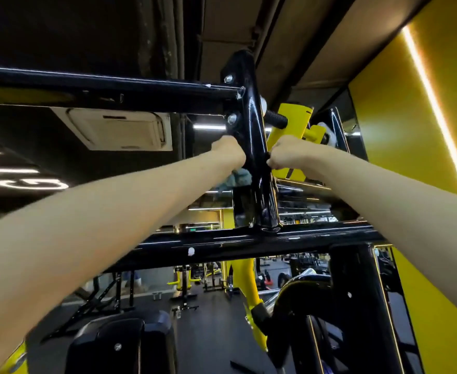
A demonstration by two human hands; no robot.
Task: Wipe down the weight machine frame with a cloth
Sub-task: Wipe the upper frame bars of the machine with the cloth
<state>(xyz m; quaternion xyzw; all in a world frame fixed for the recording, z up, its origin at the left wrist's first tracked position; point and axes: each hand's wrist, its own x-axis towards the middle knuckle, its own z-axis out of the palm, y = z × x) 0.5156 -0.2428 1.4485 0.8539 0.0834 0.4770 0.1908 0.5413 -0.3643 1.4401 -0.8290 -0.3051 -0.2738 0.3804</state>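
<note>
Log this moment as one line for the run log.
stage: wipe, upright post | left hand: holds cloth against post | right hand: curled beside post, grip unclear

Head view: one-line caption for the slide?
Raised arms: left hand holds a teal cloth at the black upright post; right hand curls beside it.

At left side of upright post (251, 136): left hand (228, 151). At right side, level with it: right hand (286, 155). Just under left hand, against post: cloth (235, 179). Left of post top, meeting it: upper crossbar (108, 90). Under post foot: lower crossbar (249, 241). Well below, left: seat pad (119, 344).
</note>
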